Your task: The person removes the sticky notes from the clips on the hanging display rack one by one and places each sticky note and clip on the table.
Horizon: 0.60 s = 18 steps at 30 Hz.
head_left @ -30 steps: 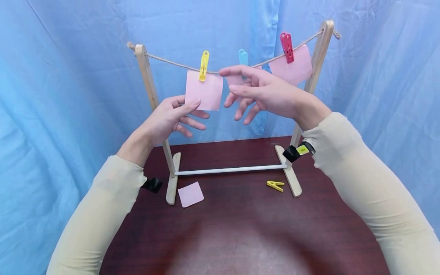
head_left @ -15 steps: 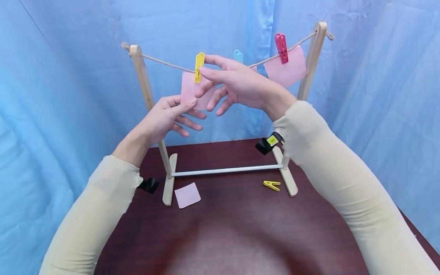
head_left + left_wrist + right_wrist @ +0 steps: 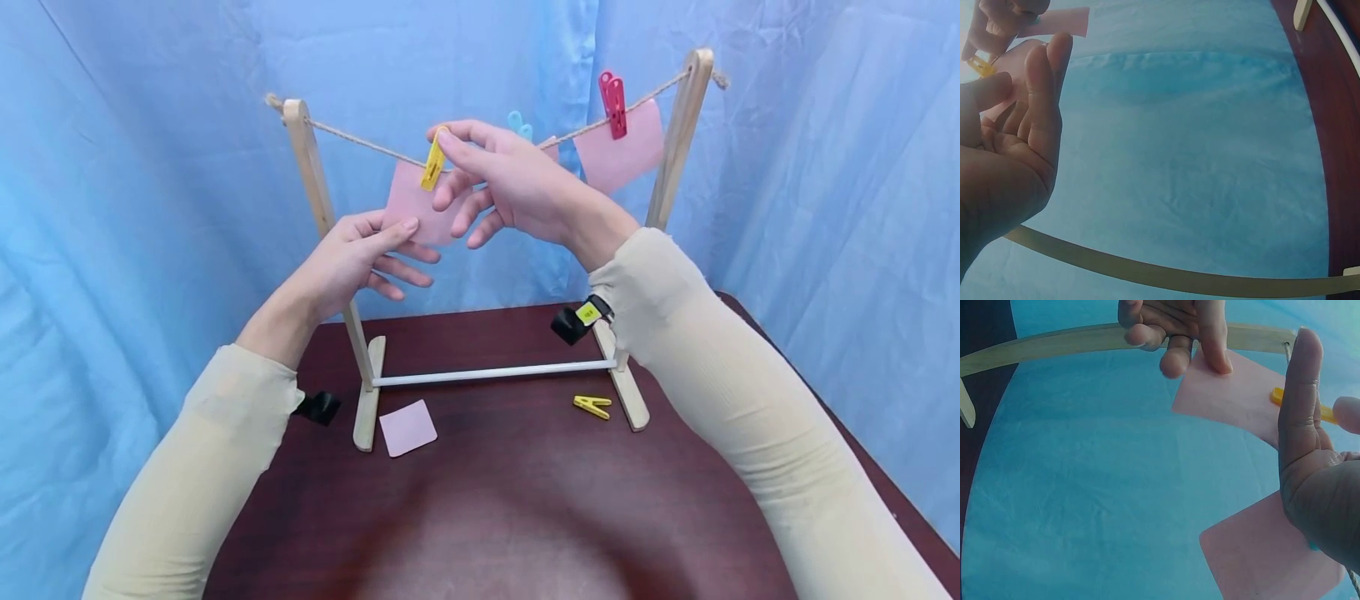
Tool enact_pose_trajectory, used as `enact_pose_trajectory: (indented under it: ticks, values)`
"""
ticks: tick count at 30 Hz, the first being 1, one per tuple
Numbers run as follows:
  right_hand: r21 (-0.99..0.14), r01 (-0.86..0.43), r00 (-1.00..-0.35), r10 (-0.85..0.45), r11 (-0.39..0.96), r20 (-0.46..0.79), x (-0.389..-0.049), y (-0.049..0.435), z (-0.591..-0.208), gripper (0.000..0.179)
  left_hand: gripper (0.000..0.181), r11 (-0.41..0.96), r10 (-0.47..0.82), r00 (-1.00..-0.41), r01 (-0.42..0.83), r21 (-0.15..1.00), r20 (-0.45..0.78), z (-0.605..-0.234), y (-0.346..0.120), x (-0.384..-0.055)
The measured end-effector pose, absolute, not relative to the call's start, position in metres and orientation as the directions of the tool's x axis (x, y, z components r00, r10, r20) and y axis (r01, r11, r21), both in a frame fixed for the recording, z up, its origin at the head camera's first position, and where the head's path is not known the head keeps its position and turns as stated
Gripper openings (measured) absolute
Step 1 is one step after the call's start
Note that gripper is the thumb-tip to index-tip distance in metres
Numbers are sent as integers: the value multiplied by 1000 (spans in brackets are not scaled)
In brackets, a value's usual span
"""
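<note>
A pink paper square point(image 3: 405, 200) hangs at the rope's left half, under a yellow clothespin point(image 3: 433, 165). My left hand point(image 3: 352, 254) pinches the paper's lower left part between thumb and index finger, the other fingers spread. At the clothespin's upper end, my right hand point(image 3: 510, 179) pinches the handles between thumb and index finger. In the right wrist view the same clothespin point(image 3: 1279, 395) shows beside the fingers, over the paper point(image 3: 1235, 394). Behind the right hand, a light blue clothespin point(image 3: 519, 125) and its pink paper point(image 3: 551, 148) are mostly hidden.
A red clothespin point(image 3: 615, 104) holds another pink paper point(image 3: 622, 150) near the right wooden post point(image 3: 681, 133). On the dark table point(image 3: 495, 475) lie a loose pink paper point(image 3: 408, 428) and a yellow clothespin point(image 3: 592, 406). A white bar point(image 3: 495, 372) joins the stand's feet.
My right hand has moved left to the yellow clothespin and now pinches it. The clothespin and its paper have tilted and dropped slightly. My left hand keeps holding the paper.
</note>
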State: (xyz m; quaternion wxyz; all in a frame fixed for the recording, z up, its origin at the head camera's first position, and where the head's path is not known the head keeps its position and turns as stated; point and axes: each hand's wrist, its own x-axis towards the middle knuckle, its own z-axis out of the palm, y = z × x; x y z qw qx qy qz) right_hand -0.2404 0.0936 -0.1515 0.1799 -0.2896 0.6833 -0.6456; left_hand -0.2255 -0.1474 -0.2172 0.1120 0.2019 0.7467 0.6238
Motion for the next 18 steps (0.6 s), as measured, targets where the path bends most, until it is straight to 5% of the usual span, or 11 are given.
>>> enact_pose_trajectory:
  ticks: [18]
  values:
    - [-975, -219, -748, -637, -28, 186, -240, 97, -160, 37, 34, 109, 435, -894, 168, 980, 104, -220, -153, -224]
